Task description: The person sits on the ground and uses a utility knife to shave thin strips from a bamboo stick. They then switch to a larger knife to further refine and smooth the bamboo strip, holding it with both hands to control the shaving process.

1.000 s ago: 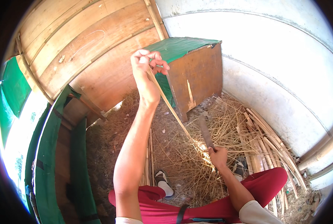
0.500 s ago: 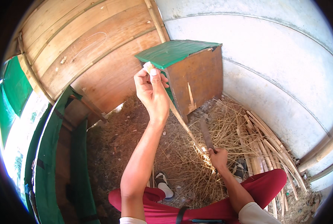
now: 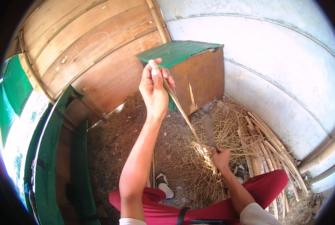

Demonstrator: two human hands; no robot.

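Observation:
Raised in front of me, my left hand (image 3: 154, 90) pinches the top end of a long, thin bamboo strip (image 3: 180, 110) between thumb and fingers. The strip slants down to the right, and its lower end reaches the pile of shavings. My right hand (image 3: 220, 159) is wrapped round the handle of a large knife (image 3: 209, 132) with a broad, dark blade. The blade points up and away from me, just right of the strip's lower part. Whether blade and strip touch, I cannot tell.
Thin shavings (image 3: 190, 180) cover the ground between my feet. Split bamboo strips (image 3: 267, 153) lie in a heap at the right. A brown wooden box (image 3: 197, 78) with a green cover (image 3: 175, 52) stands ahead, by a pale wall (image 3: 268, 45). Green-covered frames (image 3: 45, 168) stand at left.
My left hand has shifted slightly right with the strip, which has turned in its fingers. The knife has tilted a little, and its tip sits slightly farther right.

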